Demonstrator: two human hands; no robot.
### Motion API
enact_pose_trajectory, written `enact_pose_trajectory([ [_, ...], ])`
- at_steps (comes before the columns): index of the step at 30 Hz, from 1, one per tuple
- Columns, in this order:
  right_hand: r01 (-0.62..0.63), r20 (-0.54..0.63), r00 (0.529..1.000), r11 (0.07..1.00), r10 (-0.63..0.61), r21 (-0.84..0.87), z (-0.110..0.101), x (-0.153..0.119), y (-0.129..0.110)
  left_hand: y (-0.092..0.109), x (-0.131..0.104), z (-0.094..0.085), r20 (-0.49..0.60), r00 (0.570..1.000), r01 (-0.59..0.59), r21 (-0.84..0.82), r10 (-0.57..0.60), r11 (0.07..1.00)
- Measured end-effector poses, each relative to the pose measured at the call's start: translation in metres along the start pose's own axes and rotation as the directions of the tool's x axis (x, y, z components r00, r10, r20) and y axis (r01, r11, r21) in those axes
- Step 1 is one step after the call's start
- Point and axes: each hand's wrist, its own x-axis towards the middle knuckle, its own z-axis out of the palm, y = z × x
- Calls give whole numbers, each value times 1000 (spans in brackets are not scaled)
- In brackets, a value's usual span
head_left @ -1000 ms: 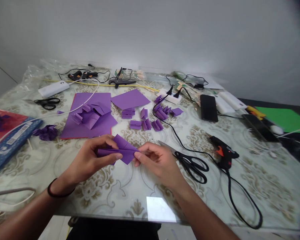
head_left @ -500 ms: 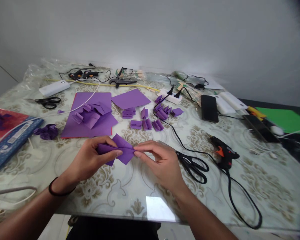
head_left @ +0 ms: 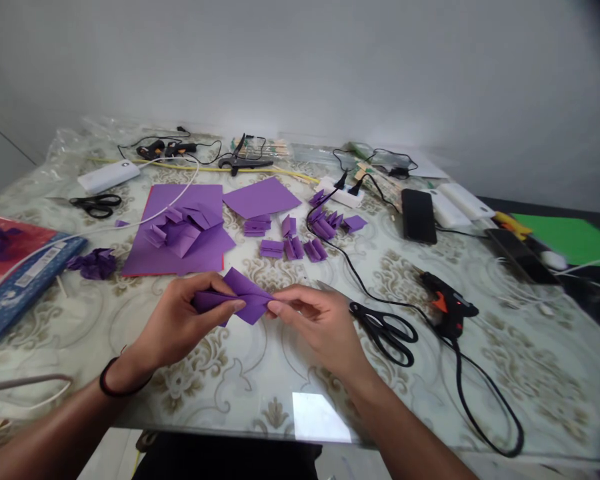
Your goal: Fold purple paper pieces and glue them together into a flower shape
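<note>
A folded purple paper piece is held between both hands above the front middle of the table. My left hand pinches its left part, thumb on top. At the right tip of the paper, my right hand has thumb and fingertips pressed together on it. Behind the hands lie purple sheets with a folded purple shape on top, and another purple sheet. Several small folded purple pieces stand just right of these. Black scissors rest beside my right hand.
A glue gun with a looping black cable lies on the right. Further back are a phone and a power strip. Crumpled purple paper, more scissors and a red-and-blue packet are at left.
The fingers of my right hand have closed in slightly further on the paper's right tip, and that end looks more pinched and tilted. My left hand has barely moved.
</note>
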Motion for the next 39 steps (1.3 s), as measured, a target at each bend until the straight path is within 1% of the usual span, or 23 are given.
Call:
enact_pose_trajectory([
  [3, 10, 6, 1000, 1000, -10, 26, 0, 0, -2, 2, 1, 0, -17, 999, -43, 33, 44, 999],
  [6, 15, 5, 1000, 999, -15, 32, 1, -1, -2, 3, 0, 1, -22, 998, -51, 33, 52, 998],
  [11, 23, -11, 1000, 998, -22, 61, 2, -2, -2, 0, -4, 2, -5, 1000, -1, -15, 1, 1000],
  [14, 12, -19, 1000, 997, -10, 73, 2, -2, -2, -2, -4, 2, -17, 999, 28, -28, -28, 999],
  [16, -8, -14, 1000, 997, 9, 78, 3, -2, -1, -2, -3, 2, -33, 999, 23, -16, -23, 1000],
  [18, -33, -12, 999, 997, 34, 71, 3, -2, 0, -1, -3, 2, -56, 998, -10, 26, 12, 1000],
  [20, -46, -13, 999, 998, 46, 53, 4, -3, -1, 0, -3, 2, -83, 994, -66, 87, 74, 994],
  [23, -27, -13, 1000, 999, 28, 30, 4, -3, -3, 2, -3, 2, -95, 984, -135, 151, 150, 979],
  [26, 5, -21, 1000, 1000, -4, 4, 4, -3, -6, 3, -2, 2, -87, 982, -155, 161, 170, 975],
  [28, 11, -28, 1000, 1000, -11, -9, 4, -3, -5, 3, -2, 3, -88, 984, -143, 146, 157, 979],
  [30, 9, -39, 999, 1000, -10, -7, 4, -3, -5, 3, -1, 3, -74, 992, -94, 97, 101, 991],
  [32, 15, -63, 998, 1000, -15, 6, 3, -3, -4, 2, 1, 3, -39, 999, -21, 6, 21, 1000],
  [34, 17, -98, 995, 1000, -15, 15, 2, -3, -5, 1, 2, 3, -18, 999, 25, -87, -27, 996],
  [36, 19, -123, 992, 1000, -18, 13, 1, -3, -6, 1, 3, 3, -32, 999, 27, -134, -31, 991],
  [39, 23, -103, 994, 1000, -21, 14, 1, -2, -6, 3, 4, 3, -58, 998, 18, -127, -26, 992],
])
